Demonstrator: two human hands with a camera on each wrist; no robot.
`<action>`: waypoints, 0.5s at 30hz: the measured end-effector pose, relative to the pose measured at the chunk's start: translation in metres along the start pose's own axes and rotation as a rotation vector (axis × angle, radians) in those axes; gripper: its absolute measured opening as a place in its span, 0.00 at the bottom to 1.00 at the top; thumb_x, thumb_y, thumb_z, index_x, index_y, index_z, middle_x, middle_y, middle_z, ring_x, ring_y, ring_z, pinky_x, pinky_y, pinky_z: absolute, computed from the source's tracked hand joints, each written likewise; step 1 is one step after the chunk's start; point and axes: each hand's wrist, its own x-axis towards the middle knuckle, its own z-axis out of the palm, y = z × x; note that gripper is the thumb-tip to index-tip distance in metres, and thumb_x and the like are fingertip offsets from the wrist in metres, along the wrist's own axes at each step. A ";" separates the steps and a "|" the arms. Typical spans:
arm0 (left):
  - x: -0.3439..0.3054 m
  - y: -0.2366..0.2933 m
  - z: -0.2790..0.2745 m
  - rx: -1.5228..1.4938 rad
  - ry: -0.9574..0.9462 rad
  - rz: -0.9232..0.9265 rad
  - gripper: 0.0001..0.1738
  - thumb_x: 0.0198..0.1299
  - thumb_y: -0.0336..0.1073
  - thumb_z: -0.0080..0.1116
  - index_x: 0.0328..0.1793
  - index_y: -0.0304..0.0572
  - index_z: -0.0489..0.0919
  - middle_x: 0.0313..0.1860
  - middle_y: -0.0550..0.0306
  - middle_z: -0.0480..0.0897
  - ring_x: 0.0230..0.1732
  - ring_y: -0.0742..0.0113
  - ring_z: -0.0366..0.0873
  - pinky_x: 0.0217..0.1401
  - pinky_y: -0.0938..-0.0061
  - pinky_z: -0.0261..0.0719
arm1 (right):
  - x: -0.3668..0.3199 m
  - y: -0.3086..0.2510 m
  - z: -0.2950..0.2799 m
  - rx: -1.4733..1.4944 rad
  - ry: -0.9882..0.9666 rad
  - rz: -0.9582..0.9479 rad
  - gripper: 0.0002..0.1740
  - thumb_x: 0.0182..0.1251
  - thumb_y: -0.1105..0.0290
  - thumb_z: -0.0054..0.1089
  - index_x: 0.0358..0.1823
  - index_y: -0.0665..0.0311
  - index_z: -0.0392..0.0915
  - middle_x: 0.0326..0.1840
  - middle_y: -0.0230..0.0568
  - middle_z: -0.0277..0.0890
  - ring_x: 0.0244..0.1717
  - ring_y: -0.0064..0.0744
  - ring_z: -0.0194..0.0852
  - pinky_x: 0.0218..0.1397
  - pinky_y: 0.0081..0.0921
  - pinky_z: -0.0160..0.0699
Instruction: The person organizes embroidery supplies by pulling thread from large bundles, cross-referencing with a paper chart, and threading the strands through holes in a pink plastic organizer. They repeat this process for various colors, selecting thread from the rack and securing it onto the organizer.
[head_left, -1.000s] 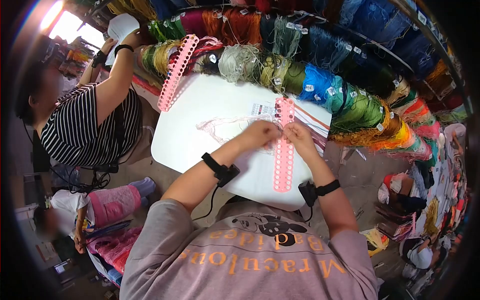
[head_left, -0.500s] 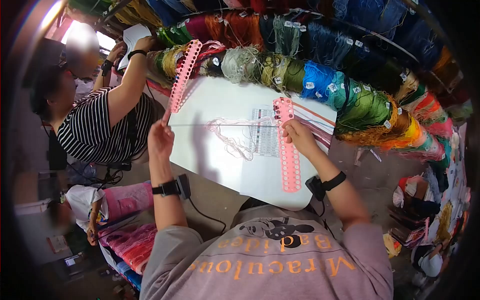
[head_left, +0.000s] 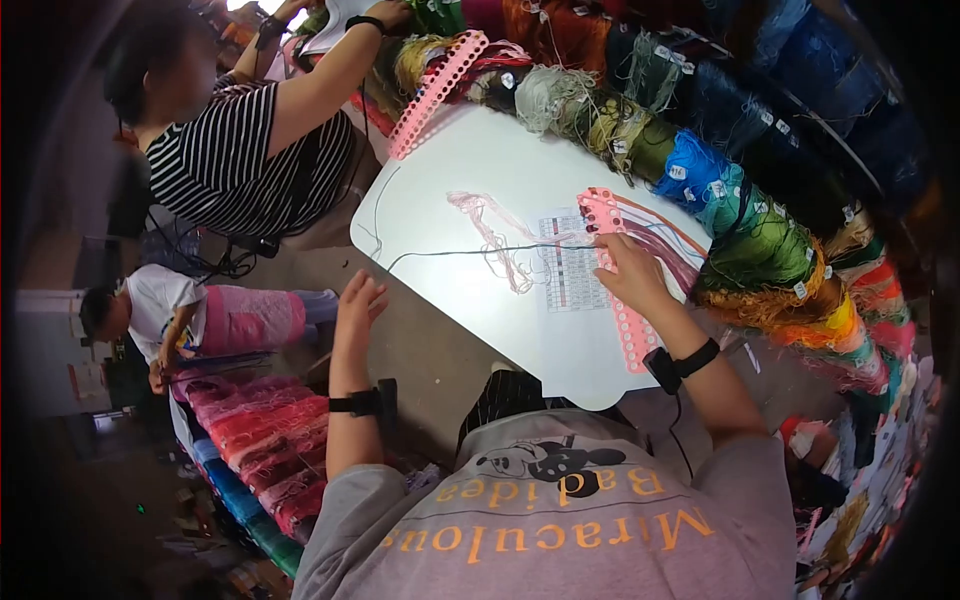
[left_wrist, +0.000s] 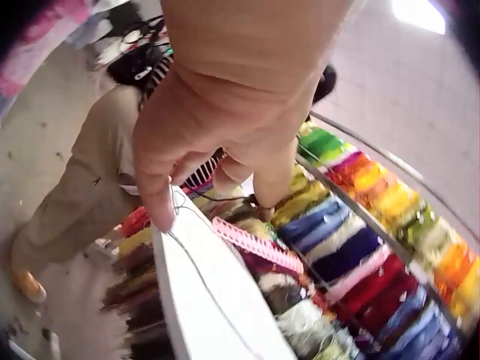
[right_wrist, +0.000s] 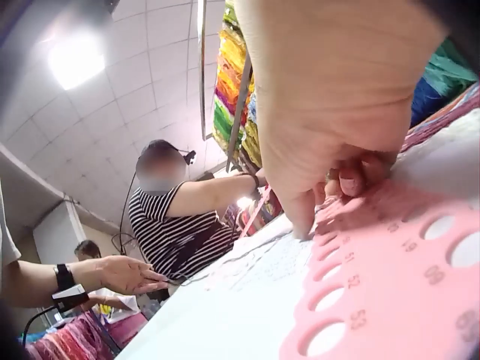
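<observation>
On the white table lies a pink perforated thread board (head_left: 634, 345) with numbered holes. My right hand (head_left: 632, 272) rests on its upper half, fingers curled and pinching a dark thread (head_left: 470, 250) at the board's left side. That thread stretches left across the table toward the edge. Just off that edge is my left hand (head_left: 357, 305), palm turned up and fingers loosely bent, with nothing gripped. In the left wrist view a thread (left_wrist: 206, 285) runs past its fingertips over the tabletop. Coloured strands (head_left: 655, 243) fan out from the board's right side.
A printed number chart (head_left: 570, 285) and a loose pale pink skein (head_left: 475, 207) lie left of the board. Another pink board (head_left: 437, 93) leans at the far left corner. Racks of coloured yarn (head_left: 740, 210) border the back. A person in a striped top (head_left: 215, 150) stands at left.
My left hand drew away leftward from the board, pulling out the dark thread, then dropped below the table edge as the thread sagged. My right hand stayed at the board. The view shifted.
</observation>
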 end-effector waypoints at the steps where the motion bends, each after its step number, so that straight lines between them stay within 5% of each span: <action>1: 0.003 -0.019 -0.003 0.152 0.039 0.039 0.30 0.64 0.39 0.56 0.69 0.32 0.64 0.63 0.52 0.69 0.51 0.68 0.75 0.49 0.75 0.79 | -0.001 -0.001 0.000 -0.006 -0.004 0.008 0.24 0.52 0.65 0.65 0.51 0.58 0.71 0.44 0.38 0.73 0.41 0.38 0.76 0.41 0.35 0.75; 4: -0.029 -0.042 0.012 0.364 -0.016 0.229 0.29 0.66 0.39 0.54 0.70 0.38 0.63 0.62 0.55 0.69 0.54 0.64 0.76 0.50 0.70 0.79 | -0.003 -0.004 0.002 -0.030 -0.001 0.001 0.23 0.52 0.66 0.63 0.51 0.59 0.72 0.44 0.39 0.73 0.41 0.38 0.76 0.42 0.34 0.75; 11: -0.085 -0.110 -0.066 0.539 -0.141 0.195 0.21 0.65 0.39 0.54 0.61 0.36 0.74 0.56 0.52 0.74 0.49 0.66 0.79 0.49 0.72 0.78 | -0.015 -0.017 0.012 0.005 0.171 -0.180 0.17 0.55 0.67 0.58 0.47 0.63 0.74 0.40 0.46 0.74 0.42 0.45 0.75 0.45 0.34 0.74; 15: -0.159 -0.125 -0.129 0.546 -0.020 0.114 0.22 0.64 0.44 0.54 0.59 0.37 0.77 0.52 0.44 0.79 0.49 0.56 0.80 0.52 0.67 0.78 | -0.025 -0.021 0.041 0.305 0.045 -0.124 0.15 0.61 0.74 0.56 0.49 0.72 0.73 0.44 0.43 0.73 0.45 0.33 0.71 0.52 0.27 0.70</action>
